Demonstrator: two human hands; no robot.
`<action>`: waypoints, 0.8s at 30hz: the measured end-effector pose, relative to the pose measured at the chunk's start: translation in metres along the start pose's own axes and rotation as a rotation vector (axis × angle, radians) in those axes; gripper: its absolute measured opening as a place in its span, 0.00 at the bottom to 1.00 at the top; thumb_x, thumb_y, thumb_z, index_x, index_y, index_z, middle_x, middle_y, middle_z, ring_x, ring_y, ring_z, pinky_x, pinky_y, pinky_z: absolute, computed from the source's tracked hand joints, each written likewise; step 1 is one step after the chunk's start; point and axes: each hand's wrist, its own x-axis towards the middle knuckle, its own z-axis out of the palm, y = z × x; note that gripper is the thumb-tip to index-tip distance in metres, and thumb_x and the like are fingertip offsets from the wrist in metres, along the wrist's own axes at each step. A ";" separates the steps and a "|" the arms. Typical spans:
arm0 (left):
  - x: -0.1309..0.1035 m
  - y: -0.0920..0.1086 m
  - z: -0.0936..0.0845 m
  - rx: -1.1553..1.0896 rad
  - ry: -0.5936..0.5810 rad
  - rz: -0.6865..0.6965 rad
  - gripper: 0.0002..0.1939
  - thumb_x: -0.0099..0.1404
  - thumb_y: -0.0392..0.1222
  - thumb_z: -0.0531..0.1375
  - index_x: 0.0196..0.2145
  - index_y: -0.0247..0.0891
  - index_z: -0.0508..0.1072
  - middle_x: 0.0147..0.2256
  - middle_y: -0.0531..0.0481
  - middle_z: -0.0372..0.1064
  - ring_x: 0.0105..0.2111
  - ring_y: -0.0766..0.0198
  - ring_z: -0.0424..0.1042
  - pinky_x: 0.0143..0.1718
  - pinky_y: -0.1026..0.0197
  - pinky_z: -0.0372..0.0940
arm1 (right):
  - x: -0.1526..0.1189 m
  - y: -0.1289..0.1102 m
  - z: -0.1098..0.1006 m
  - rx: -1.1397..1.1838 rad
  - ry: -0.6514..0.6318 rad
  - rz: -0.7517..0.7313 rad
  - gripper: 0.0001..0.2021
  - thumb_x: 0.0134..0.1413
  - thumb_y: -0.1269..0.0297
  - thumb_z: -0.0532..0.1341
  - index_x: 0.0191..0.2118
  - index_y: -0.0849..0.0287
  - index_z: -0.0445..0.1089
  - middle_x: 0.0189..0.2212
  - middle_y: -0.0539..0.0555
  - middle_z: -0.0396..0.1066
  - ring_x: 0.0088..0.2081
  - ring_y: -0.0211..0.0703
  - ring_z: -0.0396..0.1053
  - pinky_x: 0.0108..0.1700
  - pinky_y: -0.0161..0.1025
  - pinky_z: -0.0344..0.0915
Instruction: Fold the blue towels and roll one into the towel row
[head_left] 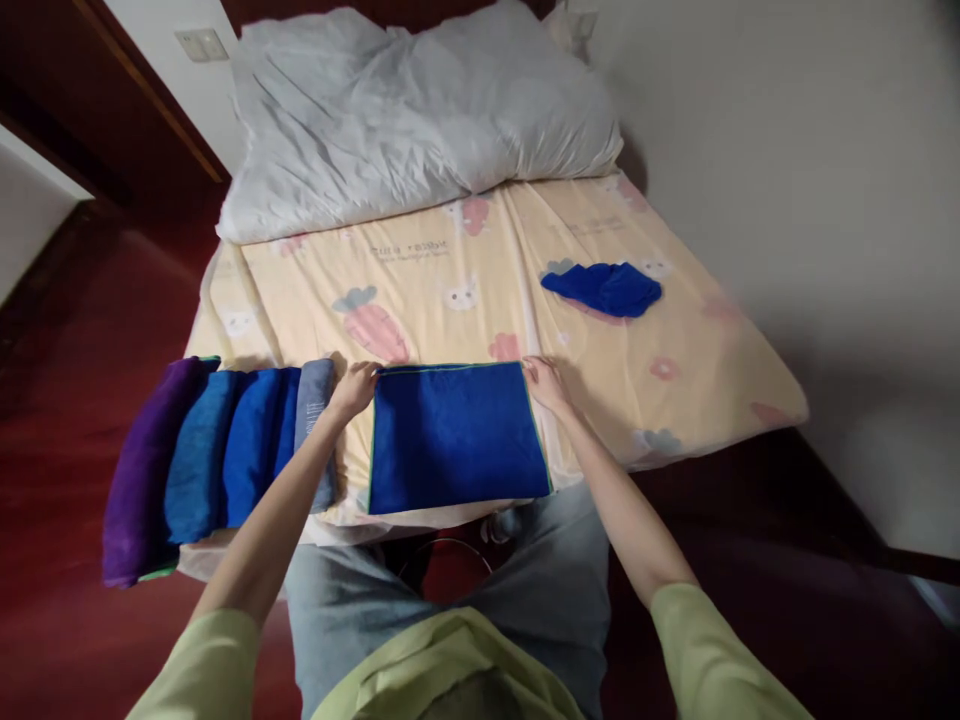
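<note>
A blue towel [459, 440] with green edging lies flat and folded into a rectangle at the bed's front edge. At its far left corner, my left hand [355, 390] is closed, fingertips pinching the cloth. My right hand [547, 384] grips the far right corner in the same way. Close to my left forearm is a row of several rolled or folded towels: a purple one [146, 470], a teal one [199, 455], blue ones [251, 435] and a grey one [315, 430] with lettering, partly hidden by my forearm.
The bed [450, 270] has a cream sheet with carrots and rabbits. A crumpled blue cloth [606, 290] lies on its right side. A bunched white quilt [427, 110] covers the head end. Walls stand behind and to the right [787, 200].
</note>
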 end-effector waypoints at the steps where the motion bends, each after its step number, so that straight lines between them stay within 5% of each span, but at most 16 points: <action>1: 0.016 -0.004 0.002 0.009 -0.007 0.013 0.16 0.67 0.38 0.53 0.45 0.35 0.78 0.49 0.36 0.77 0.53 0.49 0.74 0.59 0.48 0.67 | 0.013 0.001 0.003 -0.062 -0.035 -0.022 0.18 0.64 0.69 0.56 0.54 0.64 0.75 0.53 0.65 0.76 0.56 0.55 0.71 0.62 0.50 0.65; 5: 0.056 -0.018 0.007 -0.014 -0.112 0.053 0.12 0.62 0.38 0.57 0.38 0.37 0.80 0.40 0.40 0.79 0.44 0.52 0.77 0.51 0.54 0.70 | 0.038 0.009 0.004 -0.217 -0.137 -0.120 0.14 0.66 0.63 0.60 0.52 0.61 0.78 0.51 0.64 0.75 0.57 0.59 0.67 0.60 0.53 0.62; 9: 0.067 -0.028 0.009 -0.074 -0.217 0.025 0.07 0.55 0.39 0.61 0.31 0.38 0.79 0.32 0.45 0.78 0.36 0.53 0.76 0.43 0.57 0.69 | 0.046 0.019 0.002 -0.248 -0.179 -0.242 0.10 0.66 0.62 0.62 0.47 0.56 0.79 0.49 0.61 0.76 0.56 0.59 0.65 0.59 0.54 0.59; 18: 0.054 -0.029 0.013 0.095 -0.119 0.138 0.09 0.62 0.32 0.55 0.34 0.37 0.76 0.35 0.39 0.73 0.41 0.51 0.71 0.47 0.54 0.68 | 0.049 0.020 0.006 -0.286 -0.180 -0.185 0.09 0.66 0.67 0.59 0.41 0.59 0.78 0.43 0.62 0.78 0.51 0.57 0.69 0.53 0.51 0.62; 24: 0.040 -0.030 0.019 0.014 -0.200 0.263 0.12 0.69 0.40 0.55 0.43 0.38 0.78 0.40 0.42 0.72 0.44 0.55 0.72 0.54 0.55 0.68 | 0.030 0.009 0.004 -0.212 -0.146 -0.374 0.16 0.70 0.68 0.52 0.49 0.59 0.78 0.46 0.63 0.74 0.54 0.56 0.67 0.59 0.50 0.64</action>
